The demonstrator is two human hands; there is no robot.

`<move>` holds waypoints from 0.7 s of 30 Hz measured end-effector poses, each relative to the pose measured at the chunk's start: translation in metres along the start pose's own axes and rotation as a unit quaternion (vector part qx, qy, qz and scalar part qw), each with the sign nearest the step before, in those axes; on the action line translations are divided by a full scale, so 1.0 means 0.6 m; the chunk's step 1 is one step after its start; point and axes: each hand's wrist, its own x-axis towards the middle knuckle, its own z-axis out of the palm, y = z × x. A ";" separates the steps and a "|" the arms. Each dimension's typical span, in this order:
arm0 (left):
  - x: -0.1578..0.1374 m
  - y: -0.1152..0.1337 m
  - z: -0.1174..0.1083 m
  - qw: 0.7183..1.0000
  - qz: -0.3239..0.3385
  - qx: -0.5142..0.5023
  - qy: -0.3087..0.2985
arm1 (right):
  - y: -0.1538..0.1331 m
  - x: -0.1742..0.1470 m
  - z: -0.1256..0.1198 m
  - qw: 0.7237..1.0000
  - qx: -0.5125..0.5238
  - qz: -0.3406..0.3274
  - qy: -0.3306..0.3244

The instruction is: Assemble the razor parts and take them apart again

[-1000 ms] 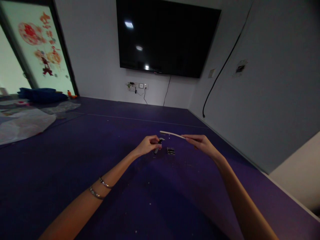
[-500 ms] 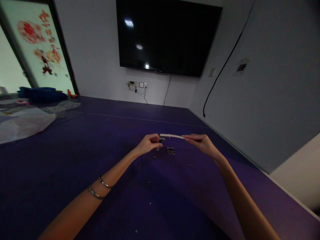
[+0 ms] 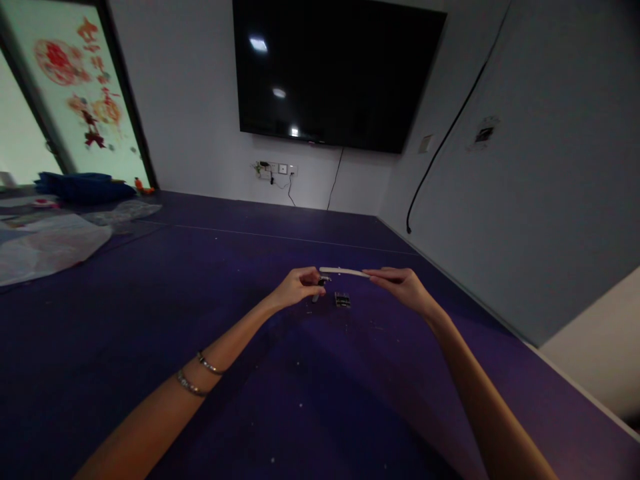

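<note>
My right hand (image 3: pixel 406 288) pinches one end of a thin, pale, slightly bent strip (image 3: pixel 345 271) between thumb and fingers. The strip reaches left to the fingertips of my left hand (image 3: pixel 297 288). Those fingers are closed on a small dark piece with a shiny metal part (image 3: pixel 323 281); its kind is too small to make out. Whether the strip touches that piece I cannot tell. Below my left fingertips shows a small greyish part (image 3: pixel 315 298), partly hidden. Between and below the hands, a small dark, square metal-looking item (image 3: pixel 343 301) lies on the purple surface (image 3: pixel 320 387).
Clear plastic sheeting (image 3: pixel 55 247) and a dark blue cloth bundle (image 3: pixel 87 189) lie at the far left. A large television (image 3: pixel 335 73) hangs on the wall above sockets (image 3: pixel 283 169). A black cable (image 3: pixel 445 143) runs down the right wall. Tiny white specks dot the surface.
The hands and the strip stay almost in the same place. The view has shifted very slightly.
</note>
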 end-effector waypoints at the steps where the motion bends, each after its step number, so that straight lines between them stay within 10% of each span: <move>1: 0.000 0.000 0.000 1.000 0.000 -0.001 0.001 | 0.000 0.000 -0.001 1.000 -0.002 0.001 0.007; 21: -0.001 -0.005 -0.004 1.000 -0.004 -0.016 0.005 | -0.020 0.002 0.010 1.000 0.003 0.007 0.011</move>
